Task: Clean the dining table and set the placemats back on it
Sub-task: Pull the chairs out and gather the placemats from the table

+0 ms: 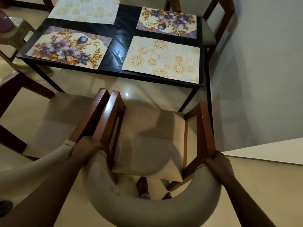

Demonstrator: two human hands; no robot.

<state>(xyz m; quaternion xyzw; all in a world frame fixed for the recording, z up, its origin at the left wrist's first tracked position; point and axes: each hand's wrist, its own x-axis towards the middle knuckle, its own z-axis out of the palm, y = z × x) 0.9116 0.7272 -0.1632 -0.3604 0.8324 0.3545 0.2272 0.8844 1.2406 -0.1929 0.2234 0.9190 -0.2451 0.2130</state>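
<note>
The dark glass dining table carries several placemats laid flat. A purple floral placemat lies near left and a gold-circle placemat near right. Behind them lie a pale circle placemat and a second floral placemat. In front of the table stands a wooden chair with a beige seat and curved padded back. My left hand grips its left armrest. My right hand grips its right armrest.
A second matching chair stands tight against the held chair's left side. Another chair sits at the table's far right, close to the white wall. A plastic stool is at the left. My feet show under the chair.
</note>
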